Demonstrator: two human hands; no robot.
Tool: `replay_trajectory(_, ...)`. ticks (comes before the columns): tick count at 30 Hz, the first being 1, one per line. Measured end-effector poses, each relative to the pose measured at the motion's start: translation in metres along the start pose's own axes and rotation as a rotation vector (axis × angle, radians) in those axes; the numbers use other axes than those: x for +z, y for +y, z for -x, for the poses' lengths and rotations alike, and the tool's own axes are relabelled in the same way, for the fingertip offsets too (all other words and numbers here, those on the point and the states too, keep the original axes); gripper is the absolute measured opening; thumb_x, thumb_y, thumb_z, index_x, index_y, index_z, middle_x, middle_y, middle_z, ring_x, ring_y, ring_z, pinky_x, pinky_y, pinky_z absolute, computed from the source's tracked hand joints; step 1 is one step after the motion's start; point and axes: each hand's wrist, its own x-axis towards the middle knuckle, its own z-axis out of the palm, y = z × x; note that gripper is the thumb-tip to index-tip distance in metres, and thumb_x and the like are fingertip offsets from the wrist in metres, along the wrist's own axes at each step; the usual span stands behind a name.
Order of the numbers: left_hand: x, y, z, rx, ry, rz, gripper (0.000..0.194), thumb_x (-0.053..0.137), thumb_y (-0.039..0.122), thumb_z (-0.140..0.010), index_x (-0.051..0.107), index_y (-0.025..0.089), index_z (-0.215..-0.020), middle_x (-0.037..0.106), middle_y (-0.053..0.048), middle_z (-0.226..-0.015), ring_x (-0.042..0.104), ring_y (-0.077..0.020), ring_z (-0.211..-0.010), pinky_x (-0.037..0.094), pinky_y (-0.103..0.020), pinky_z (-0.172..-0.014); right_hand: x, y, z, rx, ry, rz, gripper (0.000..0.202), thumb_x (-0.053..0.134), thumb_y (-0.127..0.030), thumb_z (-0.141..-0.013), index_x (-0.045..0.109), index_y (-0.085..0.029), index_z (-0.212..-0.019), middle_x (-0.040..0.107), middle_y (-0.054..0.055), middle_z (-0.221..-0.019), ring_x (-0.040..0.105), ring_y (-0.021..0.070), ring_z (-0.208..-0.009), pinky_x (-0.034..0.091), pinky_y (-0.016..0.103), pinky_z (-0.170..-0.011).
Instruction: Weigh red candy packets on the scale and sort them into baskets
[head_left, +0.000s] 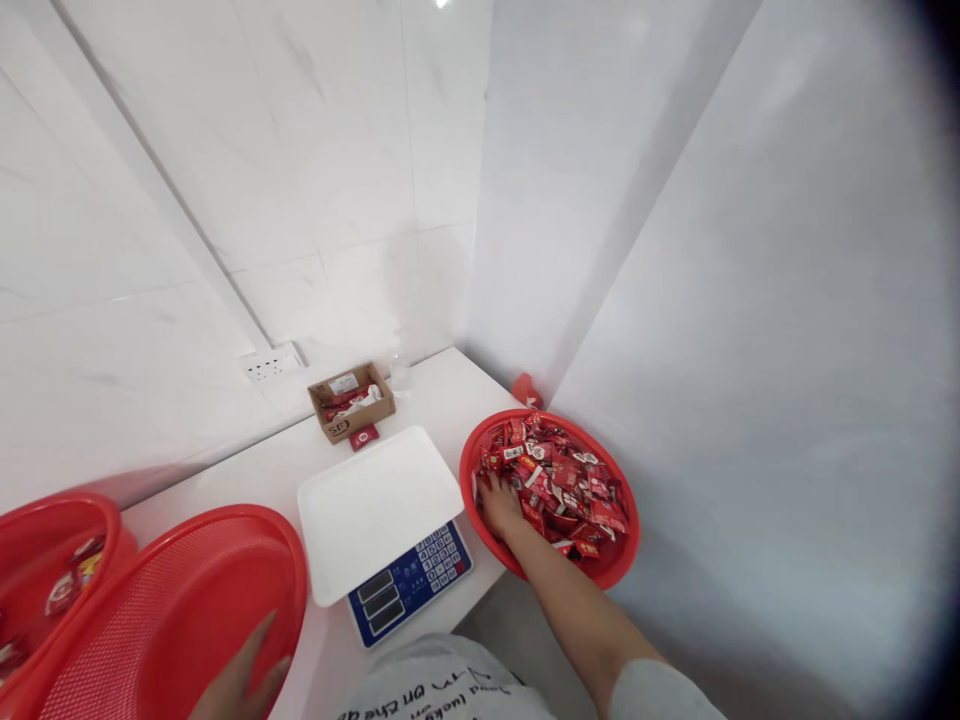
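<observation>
My right hand (500, 507) reaches into a red plastic basket (628, 560) at the right, its fingers spread on the left side of a heap of small red snack packets (559, 480). The fingertips are partly hidden among the packets. At the lower left, my left hand (244, 675) hovers at the near side of another red basket (225, 590), with thumb and fingers apart and nothing between them. Between the two baskets stands a digital scale (411, 585) with a bare white weighing pan (379, 510) and a blue keypad.
A third red basket (105, 505) with some packets (71, 585) is at the far left. Behind the scale are a small cardboard box (360, 418), a red packet (364, 437) and a clear cup (400, 375). A red object (526, 390) lies by the right wall.
</observation>
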Motion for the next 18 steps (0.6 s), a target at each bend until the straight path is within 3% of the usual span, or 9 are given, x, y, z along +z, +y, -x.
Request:
replay_trajectory(5, -0.023, 0.075, -0.006, 0.087, 0.030, 0.061, 0.055, 0.037, 0.051, -0.082, 0.048, 0.020, -0.126, 0.059, -0.007, -0.123, 0.053, -0.0279, -0.115, 0.046, -0.041, -0.093, -0.007, -0.001, 0.005, -0.073, 0.038, -0.059, 0.043, 0.045, -0.015, -0.081, 0.052, -0.015, -0.123, 0.041, 0.016, -0.136, 0.043, 0.0261, -0.117, 0.031, 0.036, -0.098)
replay_trajectory(9, -0.015, 0.121, -0.013, 0.274, 0.032, 0.146, 0.047, 0.038, 0.047, -0.083, 0.053, 0.022, -0.121, 0.060, -0.005, -0.122, 0.055, -0.0239, -0.113, 0.047, -0.038, -0.092, -0.012, -0.003, 0.013, -0.067, 0.079, -0.202, 0.029, 0.044, -0.010, -0.078, 0.065, -0.014, -0.098, 0.060, 0.012, -0.113, 0.055, 0.0203, -0.100, 0.038, 0.030, -0.090)
replay_trajectory(13, 0.002, 0.140, -0.017, 0.424, -0.055, 0.169, 0.042, 0.038, 0.040, -0.085, 0.054, 0.023, -0.120, 0.058, -0.004, -0.124, 0.051, -0.0205, -0.117, 0.044, -0.037, -0.097, -0.026, -0.003, 0.020, -0.007, 0.164, -0.391, 0.033, 0.040, -0.005, -0.073, 0.066, -0.015, -0.091, 0.067, 0.008, -0.097, 0.060, 0.0172, -0.091, 0.044, 0.027, -0.084)
replay_trajectory(18, 0.017, 0.139, -0.020, 0.460, -0.141, 0.177, 0.042, 0.037, 0.038, -0.086, 0.051, 0.023, -0.122, 0.056, -0.006, -0.125, 0.050, -0.0201, -0.118, 0.042, -0.037, -0.098, -0.044, -0.032, 0.040, -0.047, 0.279, -0.616, 0.038, 0.035, -0.018, -0.083, 0.056, -0.019, -0.115, 0.062, 0.007, -0.115, 0.058, 0.0157, -0.103, 0.045, 0.030, -0.089)
